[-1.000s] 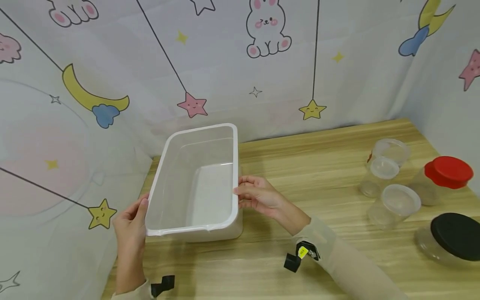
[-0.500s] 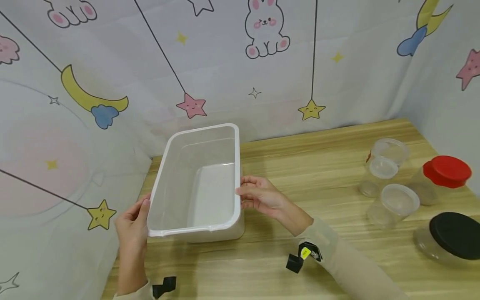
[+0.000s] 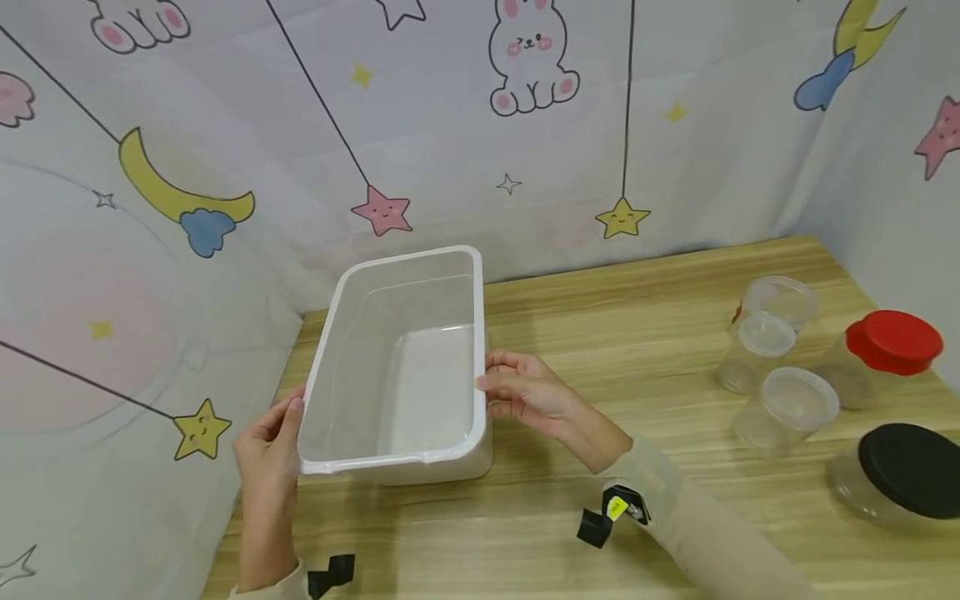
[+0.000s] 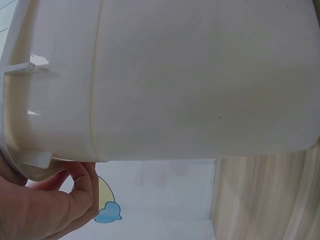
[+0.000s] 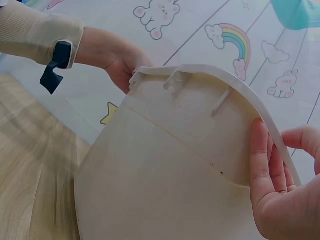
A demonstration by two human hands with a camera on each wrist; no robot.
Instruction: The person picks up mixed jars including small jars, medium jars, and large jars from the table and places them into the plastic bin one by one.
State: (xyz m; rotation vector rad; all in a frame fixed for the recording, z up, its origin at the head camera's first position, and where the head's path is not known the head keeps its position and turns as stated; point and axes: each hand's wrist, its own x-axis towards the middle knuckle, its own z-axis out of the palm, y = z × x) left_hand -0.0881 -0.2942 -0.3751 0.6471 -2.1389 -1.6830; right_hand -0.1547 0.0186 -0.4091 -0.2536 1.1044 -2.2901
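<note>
A white rectangular plastic bin (image 3: 431,392), open at the top, stands at the left part of the wooden table, between both hands. My left hand (image 3: 268,450) grips its left rim, thumb on top and fingers curled beneath, as the left wrist view shows at the bin's wall (image 4: 165,90). On the opposite side my right hand (image 3: 536,398) pinches the right rim, the thumb over the edge. In the right wrist view the fingers (image 5: 259,155) lie against the outer wall under the lip. Nothing lies inside the bin.
At the table's right stand several clear plastic containers: a jar with a red lid (image 3: 896,342), a jar with a black lid (image 3: 911,468), a tub with a whitish lid (image 3: 787,412) and smaller ones behind it. A patterned curtain (image 3: 442,108) borders the table (image 3: 630,317).
The bin has shifted slightly to the right, with both hands still gripping its rim. The containers on the right stay where they were.
</note>
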